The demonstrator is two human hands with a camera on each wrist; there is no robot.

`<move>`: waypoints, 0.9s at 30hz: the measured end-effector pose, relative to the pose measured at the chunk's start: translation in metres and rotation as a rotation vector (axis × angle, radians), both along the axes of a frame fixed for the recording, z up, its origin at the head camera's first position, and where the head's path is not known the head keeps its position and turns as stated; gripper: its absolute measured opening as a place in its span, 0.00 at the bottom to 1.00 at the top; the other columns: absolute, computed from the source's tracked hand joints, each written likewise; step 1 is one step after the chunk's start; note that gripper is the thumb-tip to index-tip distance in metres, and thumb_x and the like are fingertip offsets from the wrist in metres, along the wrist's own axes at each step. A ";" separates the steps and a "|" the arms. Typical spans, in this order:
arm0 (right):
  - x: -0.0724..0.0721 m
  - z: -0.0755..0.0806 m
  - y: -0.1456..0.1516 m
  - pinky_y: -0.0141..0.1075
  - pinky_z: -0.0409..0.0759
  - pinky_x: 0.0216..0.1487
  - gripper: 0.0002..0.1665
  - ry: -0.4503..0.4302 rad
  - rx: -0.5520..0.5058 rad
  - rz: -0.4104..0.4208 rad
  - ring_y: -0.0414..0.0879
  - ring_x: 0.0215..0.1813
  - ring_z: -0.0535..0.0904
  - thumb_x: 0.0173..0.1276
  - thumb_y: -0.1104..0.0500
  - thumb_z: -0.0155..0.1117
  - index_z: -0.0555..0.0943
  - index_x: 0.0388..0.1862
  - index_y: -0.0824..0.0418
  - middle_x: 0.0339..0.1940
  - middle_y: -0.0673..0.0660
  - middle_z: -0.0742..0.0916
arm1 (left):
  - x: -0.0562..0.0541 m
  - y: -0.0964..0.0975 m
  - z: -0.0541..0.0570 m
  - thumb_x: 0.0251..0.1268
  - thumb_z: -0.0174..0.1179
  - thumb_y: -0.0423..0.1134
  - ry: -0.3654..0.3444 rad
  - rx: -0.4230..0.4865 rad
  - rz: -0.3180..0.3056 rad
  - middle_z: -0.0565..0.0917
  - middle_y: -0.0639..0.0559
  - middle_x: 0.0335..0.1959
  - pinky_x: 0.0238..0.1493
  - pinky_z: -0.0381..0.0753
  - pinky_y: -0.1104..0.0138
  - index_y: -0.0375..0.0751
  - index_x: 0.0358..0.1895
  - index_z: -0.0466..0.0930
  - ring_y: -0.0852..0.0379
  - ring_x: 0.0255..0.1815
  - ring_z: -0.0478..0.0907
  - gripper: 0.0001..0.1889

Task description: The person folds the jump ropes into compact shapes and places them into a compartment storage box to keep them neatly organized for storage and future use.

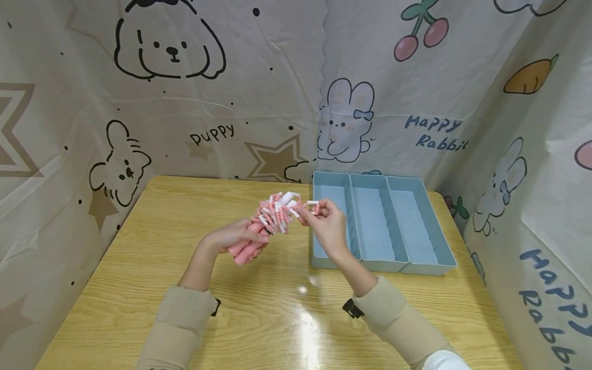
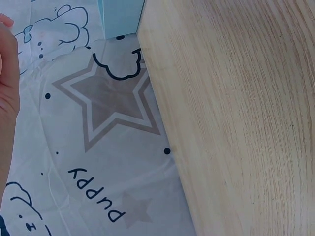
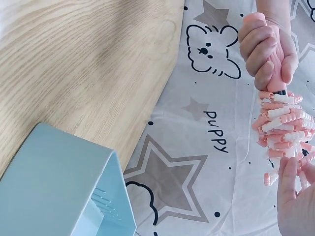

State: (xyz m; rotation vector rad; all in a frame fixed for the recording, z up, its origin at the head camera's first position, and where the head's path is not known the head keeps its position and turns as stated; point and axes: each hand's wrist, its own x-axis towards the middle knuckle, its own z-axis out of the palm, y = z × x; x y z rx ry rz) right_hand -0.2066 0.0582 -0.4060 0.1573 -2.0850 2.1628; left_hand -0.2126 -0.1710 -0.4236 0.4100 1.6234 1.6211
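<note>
A jump rope of pink and white beads (image 1: 274, 215) is bundled up above the table, its loops gathered around a white section near the top. My left hand (image 1: 233, 235) grips its two pink handles (image 1: 242, 252), fingers wrapped round them in the right wrist view. At the other end of the bundle, my right hand (image 1: 330, 226) pinches a strand of the beads between thumb and fingers. A dark piece shows where a handle (image 3: 278, 73) meets the beads. Only an edge of the left hand (image 2: 7, 83) appears in the left wrist view.
A light blue tray (image 1: 404, 266) with three long compartments stands on the right of the wooden table (image 1: 171, 210), just beyond my right hand. A pale curtain (image 1: 277, 92) printed with cartoon animals hangs along the table's back and sides.
</note>
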 end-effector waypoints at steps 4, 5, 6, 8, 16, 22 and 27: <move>0.000 0.001 0.000 0.33 0.82 0.31 0.19 -0.011 -0.024 0.012 0.38 0.23 0.81 0.53 0.63 0.70 0.68 0.29 0.71 0.22 0.52 0.80 | 0.000 0.001 -0.001 0.66 0.49 0.36 -0.005 0.002 0.001 0.74 0.49 0.16 0.20 0.76 0.66 0.36 0.31 0.73 0.58 0.15 0.72 0.08; 0.000 0.001 0.000 0.32 0.81 0.30 0.19 -0.009 -0.020 0.015 0.39 0.23 0.80 0.53 0.64 0.69 0.67 0.29 0.71 0.23 0.52 0.80 | 0.000 0.001 -0.001 0.66 0.49 0.36 -0.004 0.005 0.000 0.74 0.49 0.16 0.20 0.76 0.66 0.36 0.31 0.73 0.58 0.15 0.72 0.08; 0.000 0.001 0.001 0.32 0.81 0.30 0.18 -0.003 -0.010 0.015 0.38 0.23 0.80 0.54 0.64 0.69 0.68 0.30 0.72 0.23 0.52 0.80 | 0.000 0.001 -0.001 0.66 0.49 0.36 -0.005 0.008 0.000 0.74 0.49 0.16 0.20 0.76 0.66 0.36 0.30 0.72 0.58 0.15 0.72 0.08; -0.001 0.001 0.001 0.31 0.81 0.28 0.18 0.008 0.016 0.012 0.37 0.23 0.79 0.54 0.64 0.69 0.68 0.30 0.72 0.23 0.52 0.78 | -0.001 0.001 -0.002 0.65 0.49 0.35 -0.006 0.016 0.000 0.74 0.49 0.16 0.19 0.76 0.67 0.36 0.30 0.72 0.58 0.15 0.72 0.08; 0.000 0.002 0.002 0.29 0.80 0.30 0.14 -0.029 0.043 0.012 0.36 0.25 0.78 0.58 0.64 0.66 0.69 0.33 0.67 0.27 0.53 0.77 | -0.002 0.005 -0.005 0.65 0.50 0.34 0.005 0.051 -0.008 0.74 0.49 0.16 0.19 0.75 0.68 0.35 0.28 0.72 0.58 0.14 0.72 0.08; -0.001 0.003 0.005 0.28 0.79 0.30 0.12 -0.065 0.071 0.019 0.37 0.26 0.77 0.60 0.62 0.63 0.71 0.37 0.66 0.31 0.54 0.79 | -0.002 0.007 -0.007 0.65 0.50 0.35 0.002 0.047 -0.006 0.74 0.49 0.16 0.19 0.75 0.68 0.35 0.28 0.72 0.58 0.14 0.72 0.09; -0.001 0.007 0.012 0.28 0.75 0.28 0.12 -0.057 0.154 0.016 0.39 0.28 0.75 0.62 0.59 0.63 0.71 0.37 0.64 0.31 0.52 0.76 | -0.003 0.008 -0.008 0.66 0.49 0.36 -0.001 0.034 0.003 0.74 0.49 0.16 0.19 0.76 0.67 0.36 0.28 0.73 0.58 0.14 0.72 0.09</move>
